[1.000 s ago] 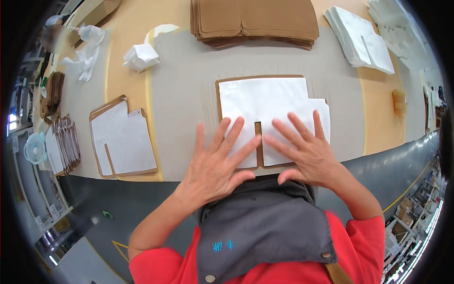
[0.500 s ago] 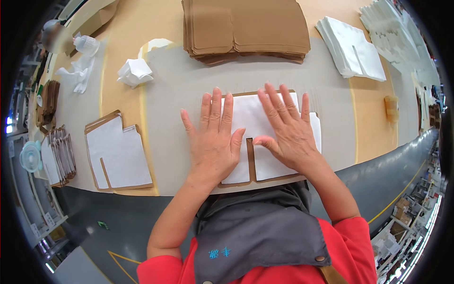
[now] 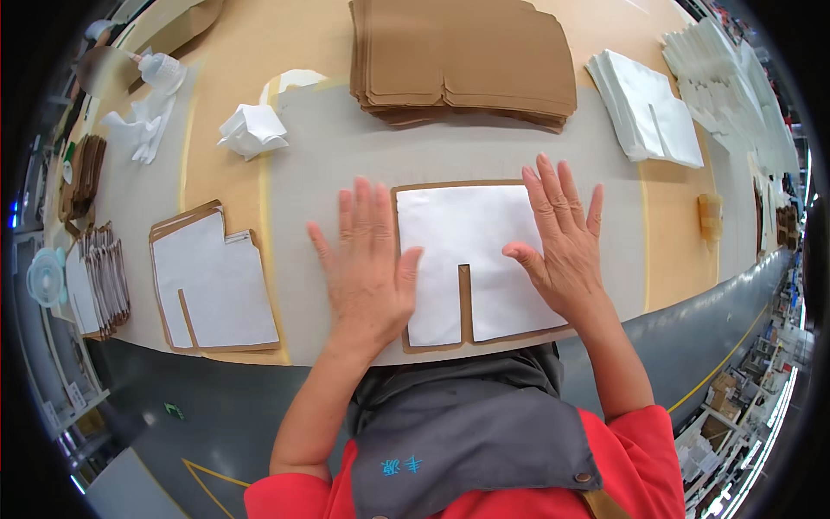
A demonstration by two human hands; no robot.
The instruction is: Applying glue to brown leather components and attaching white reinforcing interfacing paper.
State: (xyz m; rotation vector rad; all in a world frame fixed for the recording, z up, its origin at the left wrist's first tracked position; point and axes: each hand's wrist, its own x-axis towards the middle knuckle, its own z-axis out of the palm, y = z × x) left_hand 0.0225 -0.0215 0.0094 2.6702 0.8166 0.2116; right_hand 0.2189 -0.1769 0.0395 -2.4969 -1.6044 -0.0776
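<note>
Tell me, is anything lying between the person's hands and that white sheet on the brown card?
Nothing visible. The left hand and the right hand both lie flat, palms down, on the white notched sheet glued over the brown cardboard panel; only the grey work mat lies around them.

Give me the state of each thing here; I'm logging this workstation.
Left hand: flat, fingers spread, pressing the white sheet's left edge.
Right hand: flat, pressing the sheet's right side.
White sheet: flat on a brown card, brown rim showing.
Brown stack: piled flat.
White stack: piled, fanned.
Finished piece: flat, untouched.
Crumpled paper: loose.
</note>
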